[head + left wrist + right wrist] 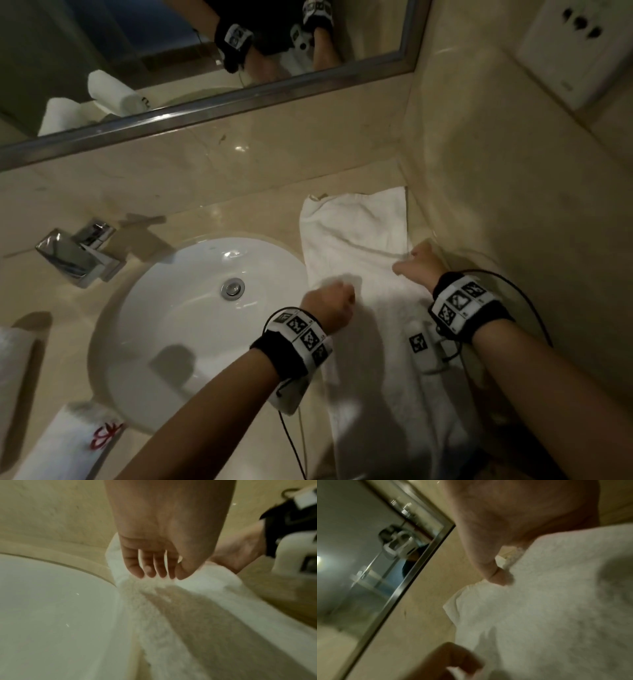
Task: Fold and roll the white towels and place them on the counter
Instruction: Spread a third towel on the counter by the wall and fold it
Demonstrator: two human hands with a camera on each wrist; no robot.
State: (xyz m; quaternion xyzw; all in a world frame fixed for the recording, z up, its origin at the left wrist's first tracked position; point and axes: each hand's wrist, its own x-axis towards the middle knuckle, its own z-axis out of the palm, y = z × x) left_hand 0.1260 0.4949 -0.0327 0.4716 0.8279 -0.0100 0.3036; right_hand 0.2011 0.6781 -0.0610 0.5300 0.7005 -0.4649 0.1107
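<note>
A white towel (356,236) lies lengthwise on the beige counter (219,219), between the sink and the right wall. It runs from the back wall to the front edge. My left hand (330,301) is curled at the towel's left edge, and its fingertips (150,573) pinch a gathered ridge of the towel (171,615). At the right edge is my right hand (416,262), whose thumb (496,574) presses on top of the towel (556,601); its other fingers are hidden. The two hands sit across the towel's width from each other, about halfway along it.
A white round sink (191,329) and a chrome faucet (78,253) are left of the towel. A rolled white towel (13,363) and a white towel with a red logo (68,445) lie at the near left. The mirror (171,51) runs along the back. The side wall (513,205) is close on the right.
</note>
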